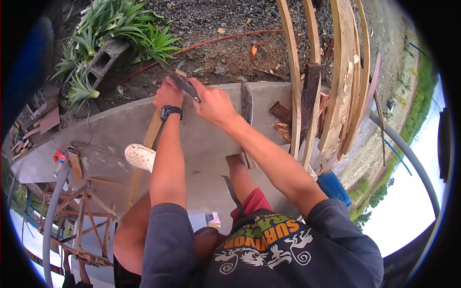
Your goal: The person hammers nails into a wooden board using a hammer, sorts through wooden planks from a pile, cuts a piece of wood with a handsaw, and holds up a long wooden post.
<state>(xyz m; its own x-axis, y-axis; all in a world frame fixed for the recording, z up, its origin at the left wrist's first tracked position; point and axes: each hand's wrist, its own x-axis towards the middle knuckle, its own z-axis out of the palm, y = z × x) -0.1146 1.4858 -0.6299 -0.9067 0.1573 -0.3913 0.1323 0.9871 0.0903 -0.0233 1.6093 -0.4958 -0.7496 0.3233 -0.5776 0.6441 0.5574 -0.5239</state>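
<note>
My left hand [169, 93], with a black watch at the wrist, is closed around the upper end of a narrow wooden strip [154, 127]. The strip slants down past my leg. My right hand [214, 103] grips the dark handle of a large knife [184, 86], just beside my left hand. The knife's blade points up and to the left, over the strip's top end; I cannot tell whether they touch. A long, curved, dark-faced piece [247, 102] stands against the concrete ledge to the right of my right hand.
Long wooden boards [336, 91] lean at the right, with reddish bark scraps [282, 113] beside them. Pineapple-like plants [115, 24] and a hollow concrete block [106, 60] are at the upper left. A white clog [140, 157] rests on the concrete [206, 158]. A wooden frame [79, 221] stands lower left.
</note>
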